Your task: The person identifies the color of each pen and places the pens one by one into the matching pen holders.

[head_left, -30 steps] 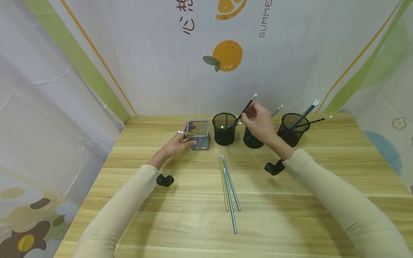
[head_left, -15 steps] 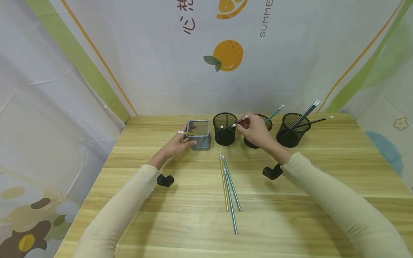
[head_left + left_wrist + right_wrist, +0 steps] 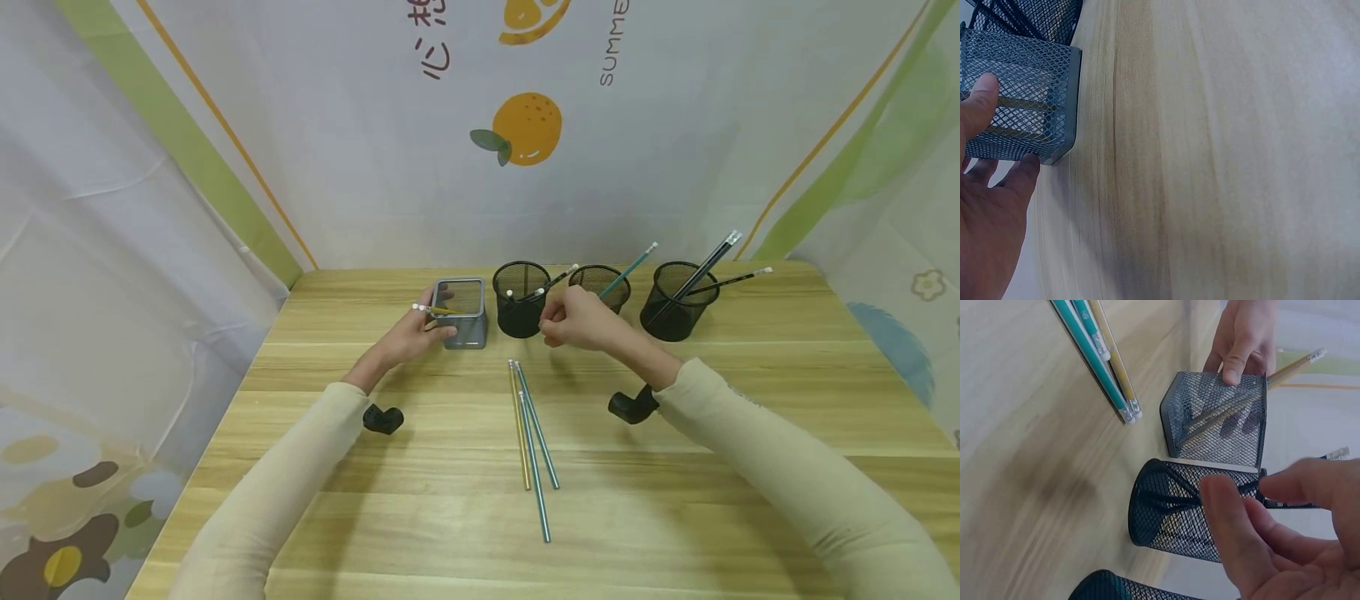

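Note:
My left hand (image 3: 411, 337) holds the grey square mesh pencil cup (image 3: 471, 335), thumb on the near side and fingers around the far side. Yellow pencils (image 3: 444, 311) lean inside it. My right hand (image 3: 585, 321) hovers just in front of two black round mesh cups, fingers loosely bent. In the right wrist view a gap shows between thumb and forefinger, with nothing held. Beside it stands the left black cup (image 3: 517, 321) with several dark pencils (image 3: 562, 276). On the table lie a yellow pencil (image 3: 521, 433) and two teal pencils (image 3: 537, 479).
The middle black cup (image 3: 598, 267), partly behind my right hand, holds a teal pencil (image 3: 632, 267). Further right, another black cup (image 3: 670, 323) contains black pencils (image 3: 701, 268). A printed curtain (image 3: 660, 167) hangs behind the table's far edge.
My right hand has lowered a dark pencil into the left black cup and let it go, then drawn back toward me. The left hand keeps its hold on the grey cup.

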A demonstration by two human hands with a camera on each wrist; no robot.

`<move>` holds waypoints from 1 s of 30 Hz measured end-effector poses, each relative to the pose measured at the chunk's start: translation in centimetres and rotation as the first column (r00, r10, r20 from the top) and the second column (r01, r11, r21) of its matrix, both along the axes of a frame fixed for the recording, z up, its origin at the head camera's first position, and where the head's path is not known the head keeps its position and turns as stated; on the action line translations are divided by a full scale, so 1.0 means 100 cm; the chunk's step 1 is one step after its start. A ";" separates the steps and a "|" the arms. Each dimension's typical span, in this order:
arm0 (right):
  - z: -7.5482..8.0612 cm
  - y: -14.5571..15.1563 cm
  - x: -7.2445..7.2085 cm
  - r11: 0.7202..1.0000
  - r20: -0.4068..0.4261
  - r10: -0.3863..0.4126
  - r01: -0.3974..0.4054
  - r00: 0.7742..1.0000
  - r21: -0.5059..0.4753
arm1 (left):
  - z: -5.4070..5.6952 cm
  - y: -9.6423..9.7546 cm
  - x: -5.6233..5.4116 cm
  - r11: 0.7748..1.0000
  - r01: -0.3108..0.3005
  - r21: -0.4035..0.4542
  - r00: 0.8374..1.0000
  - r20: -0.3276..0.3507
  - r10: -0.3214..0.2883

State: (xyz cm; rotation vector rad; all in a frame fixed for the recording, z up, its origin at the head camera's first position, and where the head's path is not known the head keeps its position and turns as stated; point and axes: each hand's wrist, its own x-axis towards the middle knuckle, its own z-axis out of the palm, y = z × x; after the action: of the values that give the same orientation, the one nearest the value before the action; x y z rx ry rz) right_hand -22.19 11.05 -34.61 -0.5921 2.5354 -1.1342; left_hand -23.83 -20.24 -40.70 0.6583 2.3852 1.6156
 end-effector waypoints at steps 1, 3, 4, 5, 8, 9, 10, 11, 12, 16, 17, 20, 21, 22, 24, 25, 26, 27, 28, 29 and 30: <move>0.000 -0.001 0.001 1.000 0.018 0.011 -0.011 1.000 0.006 | 0.000 0.000 0.000 1.000 0.000 0.001 1.000 0.001 0.000; 0.000 -0.002 0.004 0.999 0.048 0.027 -0.027 0.998 0.017 | 0.000 0.000 0.000 1.000 0.002 0.002 1.000 0.005 -0.002; -0.001 -0.002 0.005 0.999 0.059 0.033 -0.034 0.998 0.021 | -0.001 0.000 -0.001 1.000 0.002 0.002 1.000 0.007 -0.002; -0.002 -0.003 0.006 0.999 0.067 0.037 -0.039 0.997 0.026 | -0.002 0.000 -0.001 1.000 0.002 0.001 1.000 0.007 -0.002; -0.006 -0.005 0.008 0.997 0.076 0.049 -0.053 0.996 0.050 | -0.002 -0.001 -0.001 1.000 0.002 0.002 1.000 0.008 -0.002; -0.009 -0.005 0.008 0.996 0.074 0.054 -0.059 0.996 0.064 | -0.002 -0.001 -0.001 1.000 0.002 0.003 1.000 0.007 -0.002; -0.011 -0.007 0.008 0.995 0.071 0.058 -0.064 0.996 0.080 | -0.002 -0.001 -0.002 1.000 0.003 0.003 1.000 0.006 -0.003; -0.013 -0.008 0.008 0.993 0.066 0.062 -0.068 0.996 0.100 | -0.002 -0.001 -0.002 1.000 0.004 0.003 1.000 0.005 -0.004; -0.015 -0.009 0.008 0.990 0.063 0.065 -0.072 0.996 0.121 | -0.002 -0.001 -0.002 1.000 0.006 0.004 1.000 0.004 -0.006; -0.024 -0.015 0.010 0.981 0.060 0.067 -0.076 0.996 0.179 | -0.002 -0.002 -0.002 1.000 0.012 0.006 1.000 -0.001 -0.012; -0.026 -0.017 0.010 0.980 0.063 0.066 -0.077 0.996 0.182 | -0.002 -0.001 -0.002 1.000 0.011 0.006 1.000 0.000 -0.011; -0.031 -0.022 0.012 0.982 0.087 0.068 -0.083 0.994 0.172 | -0.002 -0.001 -0.002 1.000 0.011 0.006 1.000 -0.002 -0.011; -0.032 -0.023 0.013 0.982 0.093 0.070 -0.085 0.993 0.171 | -0.002 -0.001 -0.002 1.000 0.010 0.006 1.000 -0.001 -0.010; -0.034 -0.025 0.013 0.981 0.098 0.079 -0.094 0.992 0.167 | -0.002 -0.001 -0.002 1.000 0.010 0.006 1.000 -0.002 -0.010; -0.036 -0.029 0.013 0.980 0.105 0.084 -0.101 0.991 0.172 | -0.002 -0.001 -0.002 1.000 0.011 0.008 1.000 -0.005 -0.011; -0.037 -0.030 0.013 0.977 0.102 0.087 -0.105 0.991 0.183 | -0.002 -0.001 -0.002 1.000 0.010 0.008 1.000 -0.005 -0.010; -0.039 -0.032 0.013 0.974 0.096 0.088 -0.106 0.991 0.198 | -0.002 -0.001 -0.002 1.000 0.009 0.008 1.000 -0.006 -0.009; -0.039 -0.034 0.013 0.971 0.098 0.084 -0.104 0.992 0.213 | -0.002 -0.001 -0.002 1.000 0.008 0.008 1.000 -0.006 -0.008; -0.040 -0.035 0.013 0.968 0.101 0.086 -0.108 0.991 0.229 | -0.002 -0.001 -0.002 1.000 0.009 0.010 1.000 -0.007 -0.009; -0.041 -0.037 0.014 0.962 0.102 0.082 -0.105 0.991 0.252 | -0.002 -0.001 -0.002 1.000 0.007 0.012 1.000 -0.007 -0.007; -0.042 -0.039 0.014 0.957 0.106 0.079 -0.105 0.991 0.269 | -0.002 -0.001 -0.002 1.000 0.006 0.012 1.000 -0.007 -0.006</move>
State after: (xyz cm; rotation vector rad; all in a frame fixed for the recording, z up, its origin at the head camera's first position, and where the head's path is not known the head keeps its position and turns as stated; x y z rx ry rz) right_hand -20.81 7.17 -38.76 -0.5631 2.4945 -0.7423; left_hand -24.00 -20.30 -40.91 0.6738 2.3776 1.6296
